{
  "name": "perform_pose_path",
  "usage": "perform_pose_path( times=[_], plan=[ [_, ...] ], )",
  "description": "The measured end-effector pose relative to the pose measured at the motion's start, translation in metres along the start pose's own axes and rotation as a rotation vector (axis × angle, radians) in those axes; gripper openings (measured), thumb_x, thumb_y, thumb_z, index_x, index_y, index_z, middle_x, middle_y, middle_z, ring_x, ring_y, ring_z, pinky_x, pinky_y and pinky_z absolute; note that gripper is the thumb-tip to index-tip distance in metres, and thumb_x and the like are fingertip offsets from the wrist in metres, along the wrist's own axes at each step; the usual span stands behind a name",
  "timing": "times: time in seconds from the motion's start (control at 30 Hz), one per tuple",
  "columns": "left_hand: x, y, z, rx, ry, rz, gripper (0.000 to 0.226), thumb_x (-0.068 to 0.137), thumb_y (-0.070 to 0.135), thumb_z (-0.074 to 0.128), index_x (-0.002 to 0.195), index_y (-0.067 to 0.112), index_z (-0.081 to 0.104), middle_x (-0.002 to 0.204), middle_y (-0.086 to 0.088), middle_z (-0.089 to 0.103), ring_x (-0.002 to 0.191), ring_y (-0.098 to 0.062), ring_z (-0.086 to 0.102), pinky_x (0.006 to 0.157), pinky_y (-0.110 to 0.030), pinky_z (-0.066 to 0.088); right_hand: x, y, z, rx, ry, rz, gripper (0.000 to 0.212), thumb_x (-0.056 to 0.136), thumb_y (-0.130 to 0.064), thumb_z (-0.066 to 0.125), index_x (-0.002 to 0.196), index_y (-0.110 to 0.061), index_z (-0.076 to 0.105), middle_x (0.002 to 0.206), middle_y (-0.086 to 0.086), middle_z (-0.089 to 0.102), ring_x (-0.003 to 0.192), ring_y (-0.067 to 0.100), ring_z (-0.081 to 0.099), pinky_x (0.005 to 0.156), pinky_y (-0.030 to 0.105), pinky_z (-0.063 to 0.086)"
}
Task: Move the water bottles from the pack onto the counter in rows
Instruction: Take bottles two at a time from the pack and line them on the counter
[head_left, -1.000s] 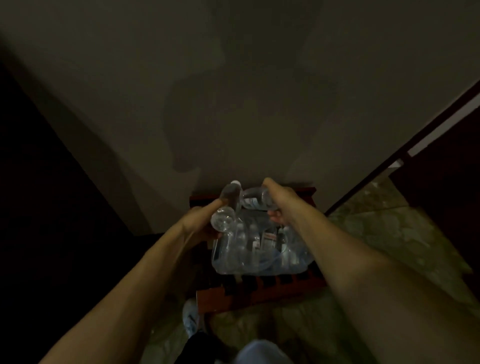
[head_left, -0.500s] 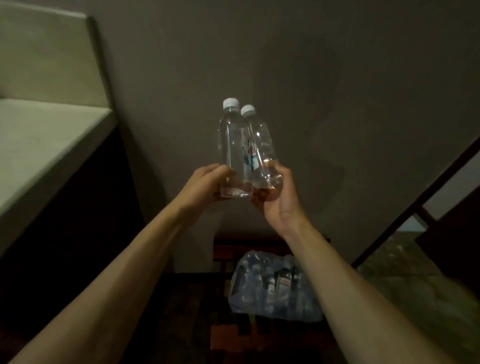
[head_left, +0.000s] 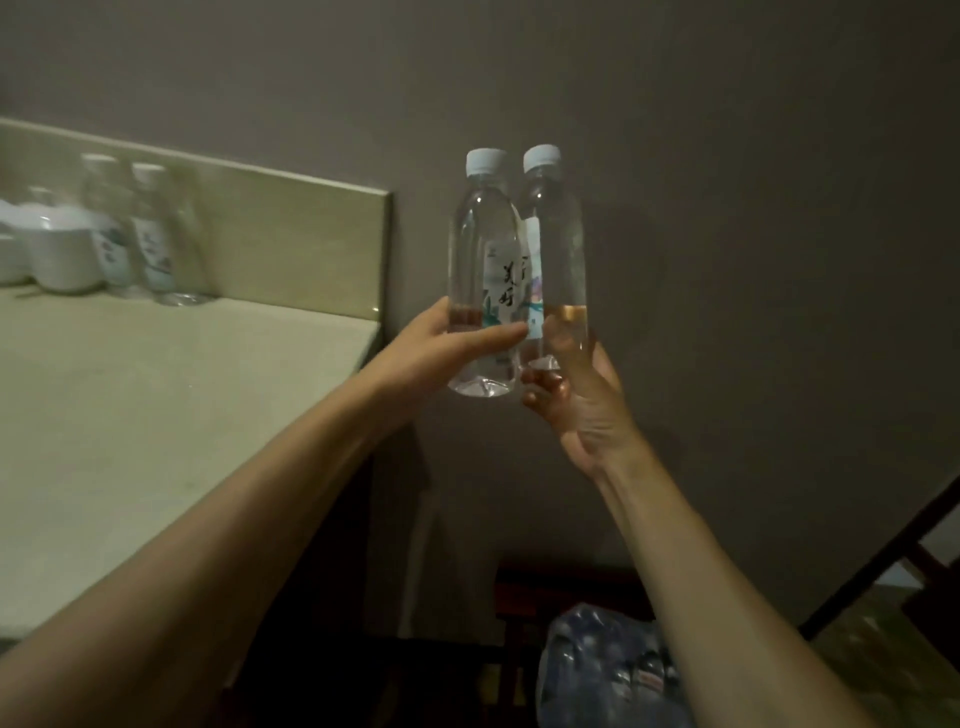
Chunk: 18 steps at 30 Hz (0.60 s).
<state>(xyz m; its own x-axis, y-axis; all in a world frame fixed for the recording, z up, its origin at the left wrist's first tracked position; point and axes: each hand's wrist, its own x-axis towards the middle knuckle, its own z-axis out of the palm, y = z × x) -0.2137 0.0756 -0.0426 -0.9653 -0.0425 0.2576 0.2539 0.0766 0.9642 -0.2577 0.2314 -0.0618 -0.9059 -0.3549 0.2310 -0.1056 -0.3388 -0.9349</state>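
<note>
I have my left hand (head_left: 431, 353) wrapped around the lower body of the left bottle (head_left: 483, 270), thumb across the front just under its label, and my right hand (head_left: 576, 395) cups the base of the right bottle (head_left: 558, 249) from below with the fingers curled round it. Both bottles are upright, white caps on top, held in the air in front of the grey wall (head_left: 727, 208), and their sides touch or nearly touch; I cannot tell which. They sit just past the right end of the counter (head_left: 156, 415), above its level and not over it. On the counter's far left, against the backsplash (head_left: 291, 234), two bottles on the counter (head_left: 140, 234) stand side by side, blurred, next to white cups (head_left: 57, 249). Low in my view, under my right forearm, the plastic-wrapped pack (head_left: 608, 670) lies on a dark reddish rack (head_left: 519, 587), with more bottles showing through the wrap.
</note>
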Motion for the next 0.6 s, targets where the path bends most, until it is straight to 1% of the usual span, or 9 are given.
perform_pose_path(
  times=[0.03,0.1,0.17,0.23,0.3,0.33,0.43,0.5,0.6],
  plan=[
    [-0.003,0.002,-0.017,0.028,-0.007,-0.004,0.024,0.081,0.029,0.075,0.1,0.024,0.062,0.095,0.006,0.076,0.087,-0.001,0.072,0.072,-0.013,0.055,0.002,0.003,0.013,-0.043,-0.004,-0.015,0.056,0.072,-0.043,0.076,0.12,-0.02,0.059,0.086,-0.006,0.069,0.065,0.004,0.061,0.056,0.021,0.044],
    [-0.012,0.006,-0.05,0.086,-0.054,-0.022,0.049,0.075,0.037,0.079,0.116,0.015,0.063,0.112,-0.002,0.072,0.101,-0.012,0.071,0.088,-0.026,0.055,0.005,0.009,0.034,-0.116,-0.026,-0.04,0.048,0.073,-0.039,0.073,0.116,-0.021,0.061,0.091,-0.006,0.072,0.075,0.004,0.065,0.064,0.023,0.043],
    [-0.022,0.007,-0.079,0.137,-0.097,-0.074,0.059,0.075,0.037,0.077,0.125,0.011,0.06,0.116,-0.004,0.07,0.106,-0.016,0.069,0.091,-0.029,0.052,0.008,0.017,0.05,-0.207,-0.06,-0.031,0.046,0.072,-0.034,0.077,0.113,-0.021,0.063,0.098,-0.003,0.074,0.085,0.01,0.067,0.068,0.023,0.044],
    [-0.031,0.006,-0.102,0.173,-0.116,-0.107,0.047,0.081,0.027,0.072,0.124,0.011,0.062,0.112,-0.003,0.073,0.103,-0.013,0.07,0.085,-0.022,0.052,0.011,0.025,0.066,-0.262,-0.095,-0.008,0.051,0.072,-0.026,0.078,0.117,-0.01,0.063,0.106,0.008,0.073,0.093,0.016,0.069,0.069,0.018,0.051],
    [-0.037,0.005,-0.12,0.197,-0.096,-0.111,0.035,0.084,0.018,0.07,0.119,0.013,0.065,0.106,-0.001,0.074,0.096,-0.009,0.071,0.075,-0.017,0.054,0.016,0.034,0.081,-0.292,-0.135,0.007,0.052,0.073,-0.019,0.078,0.118,-0.002,0.061,0.112,0.016,0.071,0.1,0.021,0.069,0.08,0.025,0.057],
    [-0.039,0.004,-0.127,0.206,-0.071,-0.108,0.031,0.085,0.015,0.07,0.115,0.014,0.066,0.101,0.0,0.074,0.09,-0.005,0.072,0.068,-0.014,0.054,0.018,0.038,0.087,-0.305,-0.155,0.013,0.046,0.074,-0.013,0.079,0.115,-0.003,0.062,0.11,0.015,0.072,0.1,0.021,0.07,0.085,0.029,0.058],
    [-0.039,0.001,-0.144,0.233,0.036,-0.109,0.024,0.082,0.014,0.073,0.104,0.02,0.064,0.094,0.003,0.071,0.078,-0.003,0.071,0.059,-0.012,0.053,0.024,0.049,0.112,-0.329,-0.161,0.029,0.035,0.079,0.003,0.072,0.109,-0.01,0.061,0.098,0.003,0.073,0.085,0.006,0.072,0.071,0.021,0.057],
    [-0.038,-0.003,-0.154,0.23,0.097,-0.117,0.028,0.08,0.016,0.075,0.106,0.019,0.063,0.098,0.001,0.071,0.086,-0.008,0.071,0.067,-0.017,0.054,0.032,0.058,0.124,-0.364,-0.161,0.027,0.04,0.078,0.003,0.073,0.116,-0.006,0.062,0.102,0.004,0.073,0.087,0.007,0.072,0.066,0.018,0.055],
    [-0.035,-0.017,-0.167,0.193,0.184,-0.144,0.044,0.077,0.012,0.077,0.118,0.013,0.062,0.106,-0.004,0.071,0.098,-0.017,0.07,0.084,-0.031,0.057,0.046,0.067,0.138,-0.384,-0.165,0.059,0.059,0.076,-0.012,0.079,0.127,-0.004,0.049,0.109,0.007,0.071,0.093,0.014,0.073,0.069,0.022,0.058]
  ],
)
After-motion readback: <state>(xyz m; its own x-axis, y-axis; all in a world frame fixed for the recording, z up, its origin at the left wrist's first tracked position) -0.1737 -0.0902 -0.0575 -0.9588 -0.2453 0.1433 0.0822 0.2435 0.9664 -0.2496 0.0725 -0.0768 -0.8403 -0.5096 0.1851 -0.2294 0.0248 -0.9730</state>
